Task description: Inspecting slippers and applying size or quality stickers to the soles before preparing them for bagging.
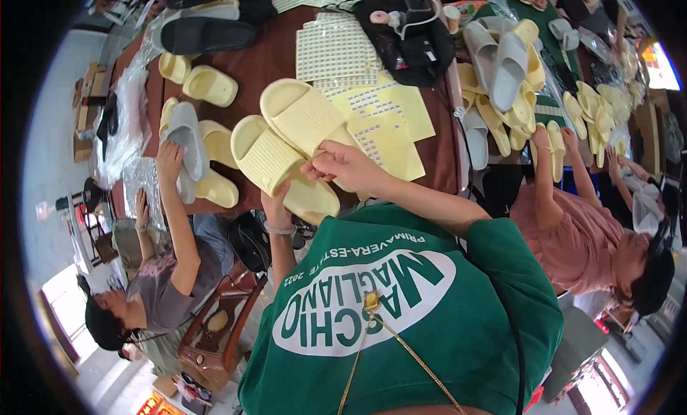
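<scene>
Two pale yellow slide slippers are in front of me, a left one [266,163] and a right one [304,114], side by side with their ribbed straps facing up. Under the left slipper's side, my left hand [278,206] grips it, fingers partly hidden by the sole. My right hand [347,166] is over the right slipper near its strap, thumb and fingers pinched together. Whatever sits between those fingertips is too small to make out. Yellow label sheets [408,118] lie just beyond my right hand, with white label sheets [333,50] behind them.
A black bag [411,46] with a tape roll lies beyond the sheets. Yellow and grey slippers [509,71] are heaped at right; more yellow slippers [211,85] and black ones [207,35] lie left. Co-workers sit on both sides, one hand [170,161] on a grey slipper.
</scene>
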The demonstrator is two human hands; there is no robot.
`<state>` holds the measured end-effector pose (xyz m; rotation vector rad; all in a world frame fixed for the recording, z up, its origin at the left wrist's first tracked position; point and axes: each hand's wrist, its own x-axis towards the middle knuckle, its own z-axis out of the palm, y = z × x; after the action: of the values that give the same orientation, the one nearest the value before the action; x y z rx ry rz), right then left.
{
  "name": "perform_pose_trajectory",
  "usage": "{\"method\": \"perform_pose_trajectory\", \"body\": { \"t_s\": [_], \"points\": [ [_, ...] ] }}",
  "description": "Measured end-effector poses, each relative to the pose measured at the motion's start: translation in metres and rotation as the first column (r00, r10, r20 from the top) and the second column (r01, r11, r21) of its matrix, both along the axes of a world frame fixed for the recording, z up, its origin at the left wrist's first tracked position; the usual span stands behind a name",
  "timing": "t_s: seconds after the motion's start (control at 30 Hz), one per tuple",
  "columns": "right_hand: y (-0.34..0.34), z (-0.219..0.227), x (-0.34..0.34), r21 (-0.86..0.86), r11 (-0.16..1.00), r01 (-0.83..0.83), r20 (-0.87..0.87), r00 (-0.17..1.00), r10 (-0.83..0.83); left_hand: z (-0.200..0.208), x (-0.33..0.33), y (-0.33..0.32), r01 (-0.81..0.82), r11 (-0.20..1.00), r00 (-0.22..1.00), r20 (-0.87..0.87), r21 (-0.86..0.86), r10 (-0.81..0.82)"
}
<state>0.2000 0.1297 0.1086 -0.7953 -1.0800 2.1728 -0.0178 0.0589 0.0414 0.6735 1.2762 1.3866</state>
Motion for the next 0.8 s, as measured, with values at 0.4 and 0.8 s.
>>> {"method": "perform_pose_trajectory", "body": {
  "t_s": [0.4,0.8],
  "points": [
    [-0.004,-0.071,0.025,0.216,0.974,0.067,0.324,0.936,-0.136,-0.039,0.005,-0.029,-0.349,0.903,0.060,-0.956,0.250,0.288],
    [-0.022,-0.099,0.077,0.718,0.656,-0.233,0.645,0.578,-0.501,-0.036,0.052,-0.020,-0.029,0.995,0.297,-0.950,0.095,0.099]
  ]
}}
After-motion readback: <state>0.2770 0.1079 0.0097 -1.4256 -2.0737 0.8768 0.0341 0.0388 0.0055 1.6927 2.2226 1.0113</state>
